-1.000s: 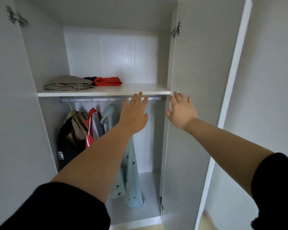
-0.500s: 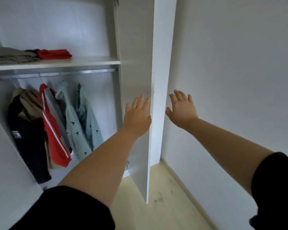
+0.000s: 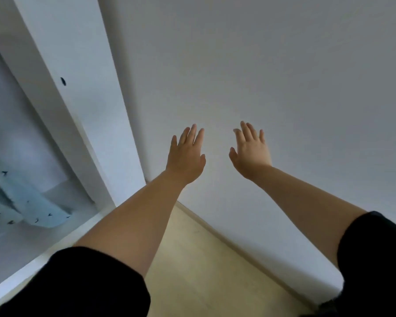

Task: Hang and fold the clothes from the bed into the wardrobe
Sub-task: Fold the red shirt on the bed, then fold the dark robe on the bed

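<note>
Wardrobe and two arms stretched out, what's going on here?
A person in black sleeves holds both arms out toward a plain wall. The left hand and the right hand are open, fingers straight, holding nothing. The open wardrobe is off to the left, with a light blue patterned garment hanging inside. No clothes are being handled at this moment.

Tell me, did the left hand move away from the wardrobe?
Yes. The left hand was in front of the wardrobe's shelf edge; now it hangs to the right of the wardrobe door, before the bare wall, fingers straight, holding nothing.
</note>
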Motion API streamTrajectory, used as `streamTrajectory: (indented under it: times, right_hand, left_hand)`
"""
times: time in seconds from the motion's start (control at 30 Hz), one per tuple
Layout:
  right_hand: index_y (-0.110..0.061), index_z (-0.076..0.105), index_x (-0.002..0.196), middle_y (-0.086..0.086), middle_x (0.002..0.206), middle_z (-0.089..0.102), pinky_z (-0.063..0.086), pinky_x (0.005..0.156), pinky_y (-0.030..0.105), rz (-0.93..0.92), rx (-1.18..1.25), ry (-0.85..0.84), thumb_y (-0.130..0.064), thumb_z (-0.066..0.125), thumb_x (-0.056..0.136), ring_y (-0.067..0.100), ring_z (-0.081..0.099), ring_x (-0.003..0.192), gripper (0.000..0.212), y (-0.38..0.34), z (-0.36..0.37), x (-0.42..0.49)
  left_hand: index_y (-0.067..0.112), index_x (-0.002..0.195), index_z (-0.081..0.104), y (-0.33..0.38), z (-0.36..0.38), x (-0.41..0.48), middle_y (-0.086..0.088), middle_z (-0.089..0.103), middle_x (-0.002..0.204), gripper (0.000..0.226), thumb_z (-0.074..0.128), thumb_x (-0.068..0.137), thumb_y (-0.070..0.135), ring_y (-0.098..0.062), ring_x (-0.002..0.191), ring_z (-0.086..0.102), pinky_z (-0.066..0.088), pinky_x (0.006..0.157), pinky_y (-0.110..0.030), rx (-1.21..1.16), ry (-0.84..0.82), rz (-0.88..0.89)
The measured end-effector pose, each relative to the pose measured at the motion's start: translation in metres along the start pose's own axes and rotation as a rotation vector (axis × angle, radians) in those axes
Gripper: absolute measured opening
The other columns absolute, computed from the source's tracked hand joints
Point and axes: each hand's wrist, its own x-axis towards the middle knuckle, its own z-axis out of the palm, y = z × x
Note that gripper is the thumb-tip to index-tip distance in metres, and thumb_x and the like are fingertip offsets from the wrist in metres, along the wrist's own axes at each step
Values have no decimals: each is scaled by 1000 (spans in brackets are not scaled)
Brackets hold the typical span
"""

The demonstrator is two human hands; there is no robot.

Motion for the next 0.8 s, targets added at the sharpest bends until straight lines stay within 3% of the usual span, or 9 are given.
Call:
streamTrajectory:
  times: [0.2,0.37,0.57,0.8]
  right_hand:
    - [-7,26,146,14,159,9,1,118,47,88,-92,-40,-30,40,96,28,4,147,57,165,49,-57]
    - [-5,22,149,15,159,3,-6,117,46,34,-207,-151,-27,42,95,28,-2,147,62,265,115,-98]
    - [-3,27,147,17,157,15,-2,115,50,-36,-295,-201,-24,47,90,26,-2,145,65,325,193,-151]
    - [-5,18,150,16,158,6,-6,115,50,11,-372,-257,-27,42,92,29,-8,145,66,358,280,-226]
  left_hand:
    - [14,152,6,147,96,41,-8,1,160,66,40,97,29,-24,147,3,10,117,-48,-141,-99,109]
    - [16,152,4,250,192,46,-4,-5,161,67,41,97,27,-22,147,0,10,118,-46,-200,-199,139]
    - [17,152,1,313,286,26,-3,-8,160,70,42,97,28,-21,148,-2,7,118,-44,-208,-322,127]
    - [19,152,1,338,380,-13,-1,-7,160,69,42,97,29,-21,147,-2,8,118,-44,-224,-369,192]
